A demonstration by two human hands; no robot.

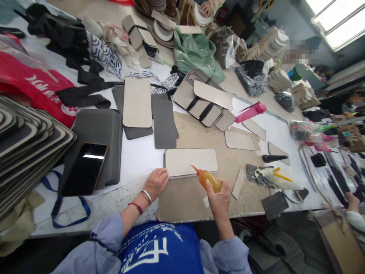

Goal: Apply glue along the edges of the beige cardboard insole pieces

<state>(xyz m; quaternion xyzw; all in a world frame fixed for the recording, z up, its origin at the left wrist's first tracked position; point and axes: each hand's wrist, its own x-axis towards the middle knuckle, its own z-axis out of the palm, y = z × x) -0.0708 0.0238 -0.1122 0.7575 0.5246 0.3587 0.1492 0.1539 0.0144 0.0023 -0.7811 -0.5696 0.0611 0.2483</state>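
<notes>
A small stack of rounded beige panels (191,161) lies in front of me on the tan work board (182,201). My left hand (157,183) is at the stack's near left corner, its fingers pressed together on the panel edge; the thumb is hard to see. In my right hand (219,194) is a squeeze bottle (210,180) of amber liquid, probably glue, gripped round its base. The bottle tilts left, and its red nozzle (195,169) points over the top panel. Whether the tip touches the surface I cannot tell.
Left are a phone (84,169) on dark grey pads (111,152) and a tall stack of edged panels (31,140). Behind lie strapped panels (196,102) and a pink bottle (252,111). A yellow-handled tool (282,174) lies right. Another person's hand (205,7) shows at the back.
</notes>
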